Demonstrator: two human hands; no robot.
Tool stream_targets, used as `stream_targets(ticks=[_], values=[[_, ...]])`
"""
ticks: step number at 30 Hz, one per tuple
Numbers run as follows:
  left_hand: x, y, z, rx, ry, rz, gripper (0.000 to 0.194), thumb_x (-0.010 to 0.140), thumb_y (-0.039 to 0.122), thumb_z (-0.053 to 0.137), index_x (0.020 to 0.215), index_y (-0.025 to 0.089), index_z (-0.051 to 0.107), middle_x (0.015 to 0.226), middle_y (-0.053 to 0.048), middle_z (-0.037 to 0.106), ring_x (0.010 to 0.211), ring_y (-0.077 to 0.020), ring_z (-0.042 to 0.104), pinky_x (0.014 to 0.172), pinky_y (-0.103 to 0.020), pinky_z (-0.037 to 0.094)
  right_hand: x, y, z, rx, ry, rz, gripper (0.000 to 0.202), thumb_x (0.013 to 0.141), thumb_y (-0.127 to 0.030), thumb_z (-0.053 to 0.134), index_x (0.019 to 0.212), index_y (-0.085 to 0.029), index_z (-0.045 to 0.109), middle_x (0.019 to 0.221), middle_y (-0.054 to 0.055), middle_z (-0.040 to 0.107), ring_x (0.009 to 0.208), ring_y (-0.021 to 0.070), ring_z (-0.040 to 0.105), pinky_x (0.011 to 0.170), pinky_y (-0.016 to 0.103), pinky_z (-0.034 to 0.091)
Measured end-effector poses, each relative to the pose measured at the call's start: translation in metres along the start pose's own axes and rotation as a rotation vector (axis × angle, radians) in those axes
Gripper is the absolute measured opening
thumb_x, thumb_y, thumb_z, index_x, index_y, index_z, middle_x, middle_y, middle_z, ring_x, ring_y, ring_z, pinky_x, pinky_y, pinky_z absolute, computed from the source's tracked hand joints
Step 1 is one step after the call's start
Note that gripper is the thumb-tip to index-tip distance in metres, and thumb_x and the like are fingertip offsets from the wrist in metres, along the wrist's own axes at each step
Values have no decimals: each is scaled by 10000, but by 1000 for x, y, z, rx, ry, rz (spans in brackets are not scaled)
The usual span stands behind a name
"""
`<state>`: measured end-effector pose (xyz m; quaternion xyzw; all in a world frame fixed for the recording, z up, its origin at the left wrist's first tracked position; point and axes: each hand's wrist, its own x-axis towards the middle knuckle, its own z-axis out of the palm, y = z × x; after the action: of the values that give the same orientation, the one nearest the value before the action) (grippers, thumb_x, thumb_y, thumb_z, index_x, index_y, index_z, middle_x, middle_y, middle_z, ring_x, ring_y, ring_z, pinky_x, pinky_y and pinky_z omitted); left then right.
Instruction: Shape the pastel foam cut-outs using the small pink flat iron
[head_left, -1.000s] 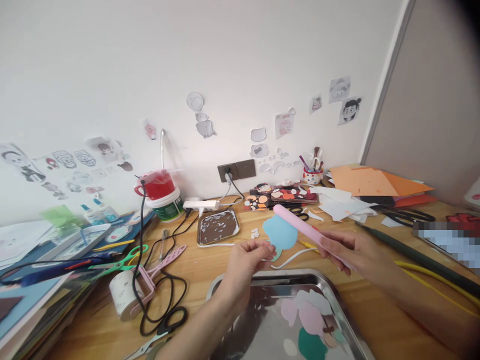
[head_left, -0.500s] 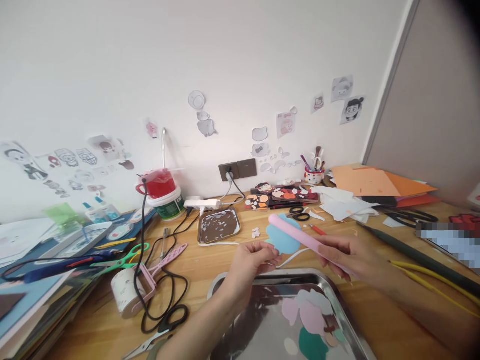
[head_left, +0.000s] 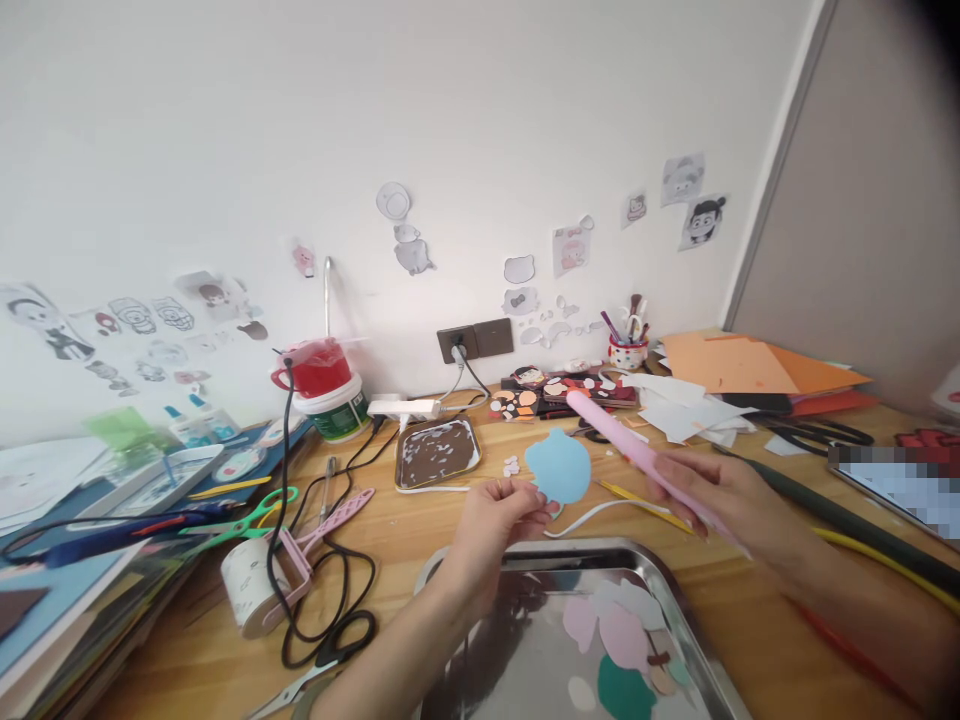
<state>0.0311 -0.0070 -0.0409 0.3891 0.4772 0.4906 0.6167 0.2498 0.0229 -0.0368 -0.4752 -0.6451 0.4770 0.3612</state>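
Observation:
Between thumb and fingers, my left hand (head_left: 514, 512) pinches the lower edge of a light blue paper cutout (head_left: 562, 466), rounded with small bumps on top. My right hand (head_left: 697, 490) is wrapped round a long pink rod-like tool (head_left: 611, 428), whose blunt end points up and left; its kind I cannot make out. The tool's tip is apart from the cutout, to its upper right. Below both hands lies a metal tray (head_left: 664, 565) holding pink, grey and green cutouts (head_left: 625, 688). A yellow tool (head_left: 645, 503) and a white cord lie behind the tray.
Black-handled scissors (head_left: 352, 632), tangled black cable and a pink-handled roller (head_left: 255, 585) lie at left. A small brown-and-white tray (head_left: 439, 452) sits near the power strip (head_left: 405, 408). Orange paper (head_left: 739, 365) is piled at back right, with a phone (head_left: 900, 490) near the right edge.
The pink tool has moved up and right, off the blue cutout, which now shows whole. My left hand stays nearly in place. The yellow tool now shows between the hands.

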Motion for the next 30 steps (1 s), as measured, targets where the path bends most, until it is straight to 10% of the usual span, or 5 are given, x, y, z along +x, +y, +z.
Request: stream_targets(ticks=[9,30], values=[[1,2,-3,41,-60,8,64,632,174,538,669,142,497,630,-54,607,588,-123,540,574,-241,417,1,-1,6,19,-259,43,309,761,-422,447,640,-147,515,539,-41,456,377,27,376,335,133,304],[4,-1,-2,12,-19,-18,126,608,230,592,660,119,563,644,-37,562,618,-119,528,551,-228,440,-4,6,14,-23,-222,-16,279,781,-420,419,696,-170,508,577,-42,458,376,28,378,345,146,283]])
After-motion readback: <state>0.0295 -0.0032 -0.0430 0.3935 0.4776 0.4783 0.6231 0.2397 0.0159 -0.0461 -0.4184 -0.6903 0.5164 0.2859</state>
